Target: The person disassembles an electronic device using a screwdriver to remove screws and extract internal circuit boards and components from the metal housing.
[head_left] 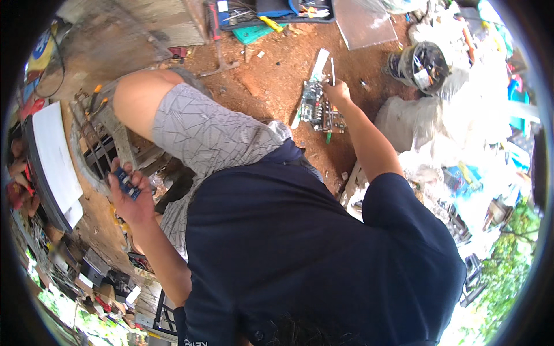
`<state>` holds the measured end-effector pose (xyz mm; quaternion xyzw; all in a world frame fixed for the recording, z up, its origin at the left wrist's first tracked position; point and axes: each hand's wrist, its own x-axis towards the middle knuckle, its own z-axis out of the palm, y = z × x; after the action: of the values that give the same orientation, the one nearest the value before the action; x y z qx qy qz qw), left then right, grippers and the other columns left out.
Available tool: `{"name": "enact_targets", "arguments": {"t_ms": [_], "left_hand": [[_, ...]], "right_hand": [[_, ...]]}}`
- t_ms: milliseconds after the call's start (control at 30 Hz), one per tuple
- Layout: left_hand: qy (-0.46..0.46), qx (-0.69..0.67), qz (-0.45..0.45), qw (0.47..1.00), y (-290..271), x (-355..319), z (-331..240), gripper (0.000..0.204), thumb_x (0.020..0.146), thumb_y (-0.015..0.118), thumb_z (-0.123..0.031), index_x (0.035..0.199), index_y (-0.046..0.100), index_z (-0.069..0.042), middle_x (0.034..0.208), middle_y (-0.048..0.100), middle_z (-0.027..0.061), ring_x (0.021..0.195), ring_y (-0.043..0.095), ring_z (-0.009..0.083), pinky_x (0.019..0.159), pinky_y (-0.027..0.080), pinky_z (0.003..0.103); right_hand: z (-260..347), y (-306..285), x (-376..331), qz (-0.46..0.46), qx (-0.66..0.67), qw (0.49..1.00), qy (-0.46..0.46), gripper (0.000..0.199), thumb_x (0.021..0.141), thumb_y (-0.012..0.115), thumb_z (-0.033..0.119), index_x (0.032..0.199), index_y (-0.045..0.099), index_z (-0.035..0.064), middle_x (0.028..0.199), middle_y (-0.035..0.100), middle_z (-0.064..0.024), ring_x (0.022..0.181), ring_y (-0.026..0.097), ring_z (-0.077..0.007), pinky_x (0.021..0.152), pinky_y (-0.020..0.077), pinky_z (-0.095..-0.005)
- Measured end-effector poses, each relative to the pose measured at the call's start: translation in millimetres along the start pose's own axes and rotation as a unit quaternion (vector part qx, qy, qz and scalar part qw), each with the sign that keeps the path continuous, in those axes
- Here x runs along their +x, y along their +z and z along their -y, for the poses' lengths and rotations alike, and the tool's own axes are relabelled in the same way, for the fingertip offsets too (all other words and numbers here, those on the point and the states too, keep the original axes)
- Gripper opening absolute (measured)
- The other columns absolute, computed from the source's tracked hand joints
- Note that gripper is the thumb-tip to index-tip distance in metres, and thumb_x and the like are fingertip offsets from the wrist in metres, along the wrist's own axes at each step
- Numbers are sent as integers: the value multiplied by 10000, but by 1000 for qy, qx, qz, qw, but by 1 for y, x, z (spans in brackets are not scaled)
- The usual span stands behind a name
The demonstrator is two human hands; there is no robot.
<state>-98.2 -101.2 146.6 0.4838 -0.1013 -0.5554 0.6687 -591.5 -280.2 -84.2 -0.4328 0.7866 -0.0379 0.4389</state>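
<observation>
My left hand (pixel 134 199) is raised on the left, fingers curled round a small blue circuit board (pixel 127 184) with pale parts on it. My right hand (pixel 337 92) reaches down to the ground ahead, fingers bent at the edge of a green-grey circuit board (pixel 312 99). A thin pale rod (pixel 333 70) stands out beside those fingers; what they grip is partly hidden. Against the first board lies a brownish circuit board (pixel 333 120), with a bit of green (pixel 328 138) showing below it. A whitish flat strip (pixel 319 63) lies just beyond.
A red-handled hammer (pixel 218 64) lies on the dirt, below an open tool case (pixel 277 12). A black bucket (pixel 424 68) with scrap stands at the right, near white plastic bags (pixel 412 121). A clear sheet (pixel 365 24) lies far off. Screwdrivers (pixel 95 98) rest at the left.
</observation>
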Motion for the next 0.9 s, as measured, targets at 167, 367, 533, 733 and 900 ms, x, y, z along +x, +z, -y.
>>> {"name": "enact_targets", "arguments": {"t_ms": [167, 367, 533, 733, 900], "left_hand": [[-39, -155, 97, 982, 14, 0, 6, 580, 965, 501, -463, 1358, 429, -43, 1032, 563, 102, 790, 526, 157, 632, 442, 283], [-20, -233, 89, 968, 30, 0, 9, 543, 985, 412, -506, 1232, 504, -31, 1204, 603, 180, 862, 635, 214, 727, 496, 336], [38, -273, 133, 952, 24, -11, 11, 527, 992, 417, -484, 1234, 493, -23, 1092, 579, 102, 842, 561, 175, 678, 473, 305], [70, -303, 111, 944, 21, -27, -5, 561, 987, 407, -510, 1227, 495, -10, 989, 549, 62, 799, 523, 148, 659, 443, 276], [85, -319, 93, 939, 19, -33, -10, 585, 982, 405, -528, 1222, 499, -3, 983, 553, 60, 796, 522, 142, 615, 453, 256]], "right_hand": [[91, -17, -16, -9, 50, 982, -180, 226, 845, 694, 269, 921, 717, 57, 743, 692, -59, 678, 632, -135, 634, 501, -309], [233, -23, -146, 96, 174, 857, -475, 131, 863, 712, 92, 956, 667, 12, 833, 645, -6, 785, 566, -64, 730, 465, -218], [282, 9, -245, 231, 133, 789, -554, 115, 834, 718, 8, 935, 663, 19, 861, 658, -10, 758, 573, -66, 694, 480, -239], [314, 57, -313, 257, 30, 674, -692, 111, 800, 725, 17, 890, 662, 32, 786, 638, -55, 660, 571, -129, 596, 444, -256], [309, 88, -330, 290, 29, 656, -696, 117, 802, 730, 0, 885, 654, 31, 769, 621, -3, 611, 501, -50, 543, 384, -206]]}}
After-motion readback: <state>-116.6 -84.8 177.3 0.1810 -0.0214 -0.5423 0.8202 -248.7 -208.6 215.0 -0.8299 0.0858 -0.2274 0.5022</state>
